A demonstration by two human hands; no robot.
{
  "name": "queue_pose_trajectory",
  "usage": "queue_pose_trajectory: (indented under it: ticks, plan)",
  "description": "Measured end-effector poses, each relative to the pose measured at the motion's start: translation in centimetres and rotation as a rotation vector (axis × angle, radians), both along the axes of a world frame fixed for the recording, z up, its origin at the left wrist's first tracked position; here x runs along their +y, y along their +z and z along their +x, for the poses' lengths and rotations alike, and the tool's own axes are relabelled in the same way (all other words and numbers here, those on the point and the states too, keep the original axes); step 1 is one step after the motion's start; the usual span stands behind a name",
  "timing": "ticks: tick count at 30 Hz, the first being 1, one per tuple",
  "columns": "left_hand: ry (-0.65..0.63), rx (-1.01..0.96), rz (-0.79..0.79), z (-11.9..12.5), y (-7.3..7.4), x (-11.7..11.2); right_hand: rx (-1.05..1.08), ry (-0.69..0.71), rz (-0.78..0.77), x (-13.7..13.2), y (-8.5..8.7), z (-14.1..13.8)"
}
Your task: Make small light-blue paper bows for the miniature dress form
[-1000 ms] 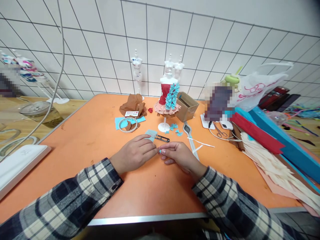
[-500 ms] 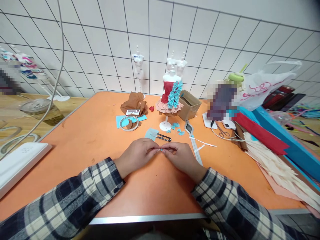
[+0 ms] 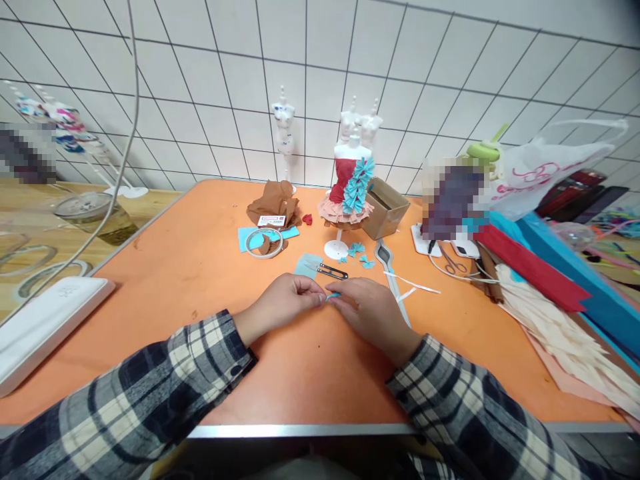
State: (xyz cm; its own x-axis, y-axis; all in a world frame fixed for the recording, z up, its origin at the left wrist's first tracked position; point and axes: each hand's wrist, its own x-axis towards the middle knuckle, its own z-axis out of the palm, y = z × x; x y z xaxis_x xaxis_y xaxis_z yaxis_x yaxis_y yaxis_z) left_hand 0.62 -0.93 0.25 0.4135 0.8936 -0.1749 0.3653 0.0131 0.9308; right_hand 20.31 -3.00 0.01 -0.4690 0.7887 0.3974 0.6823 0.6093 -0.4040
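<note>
Between my fingertips is a small blue piece of crepe paper (image 3: 333, 295), mostly covered by the fingers. My left hand (image 3: 290, 300) pinches its left end, and my right hand (image 3: 370, 307) grips it from the right with thumb and fingers. Just beyond the hands lie black-handled thread snips (image 3: 334, 271), their blades over a light blue paper square (image 3: 307, 265). Small blue paper bows (image 3: 367, 261) rest near the foot of a miniature dress form (image 3: 345, 175), dressed in a red bodice, blue ruffles and a pink skirt.
Brown paper (image 3: 270, 200), a ring of tape (image 3: 249, 243) and a cardboard box (image 3: 387, 212) stand further back. A grey strap-like tool (image 3: 386, 260) lies beyond my right hand. Paper strips (image 3: 530, 267) fill the right side; a white device (image 3: 60, 303) is at left.
The blue piece shows more between my fingers, and my fingertips have come slightly apart. The whole view has shifted a little, so things appear further right.
</note>
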Motion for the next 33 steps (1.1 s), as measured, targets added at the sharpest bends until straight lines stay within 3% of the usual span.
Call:
queue_pose_trajectory:
  ticks: [8,13,18,20,22,25,28,33]
  plan:
    - [-0.003,-0.281,-0.162,0.0,0.8,-0.2,0.066,0.065,0.194,0.4,-0.1,0.3]
    - [0.020,-0.550,-0.509,-0.1,1.0,-0.4,-0.059,0.211,0.310,0.6,0.7,1.5]
    - [-0.027,-0.704,-0.820,-0.2,1.3,-0.8,-0.029,0.320,0.208,0.5,0.9,2.2]
    - [-0.036,-0.703,-0.787,-0.2,1.4,-0.8,0.110,0.265,0.217,0.4,0.6,2.0]
    - [-0.020,-0.650,-0.655,-0.3,1.4,-0.8,0.270,0.182,0.154,0.4,0.4,1.6]
    - [-0.002,-0.455,-0.390,-0.4,1.2,-0.6,0.449,0.104,-0.170,0.7,0.1,0.8]
    - [-0.027,-0.244,-0.207,-0.3,0.7,-0.4,0.434,0.061,-0.398,0.9,0.0,0.3]
    - [-0.071,-0.156,-0.131,-0.1,0.0,-0.3,0.262,-0.003,-0.386,0.9,-0.2,0.0]
